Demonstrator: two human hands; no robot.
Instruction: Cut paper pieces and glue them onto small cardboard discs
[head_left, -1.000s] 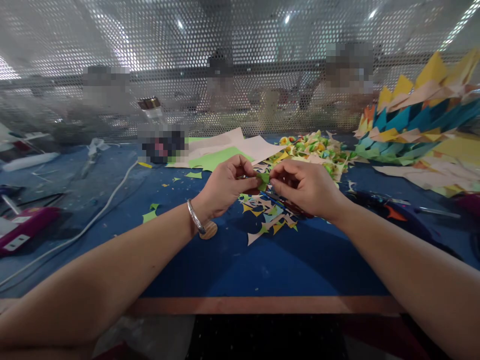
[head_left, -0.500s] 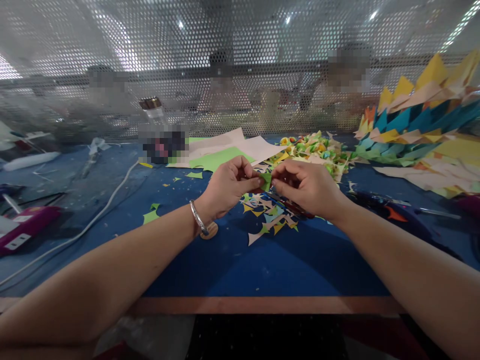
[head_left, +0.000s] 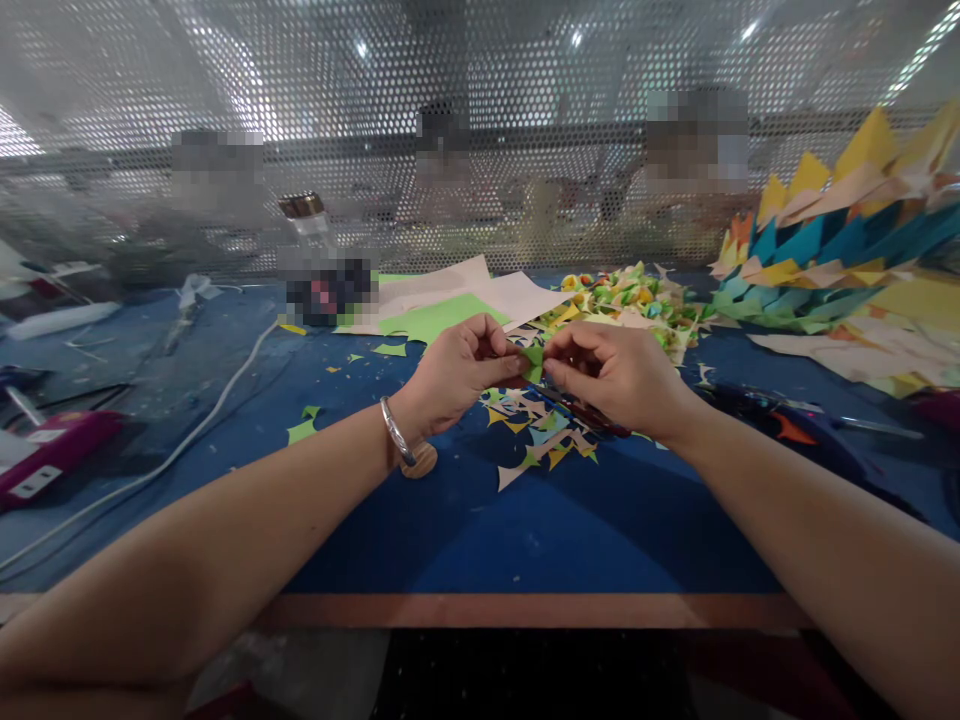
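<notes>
Left hand and right hand meet above the bench, each with thumb and fingers drawn together in a pinch and the remaining fingers curled. Between them is a small green paper piece: the left hand grips its left side, and the right hand's fingertips close at its right edge. The piece is clear of the bench surface and appears bent; its exact fold cannot be determined. Beneath and just in front of the hands lie loose paper scraps in pale pink, yellow, blue and green. A silver bangle sits on the left wrist, with a round wooden disc on the bench beside it. Beyond the hands lie large pale sheets and a green sheet, with a heap of small coloured paper pieces to their right. At far right stands a layered paper construction in yellow, blue and green. A white cable crosses the left side near a purple power strip. A perforated screen stands behind the bench.
</notes>
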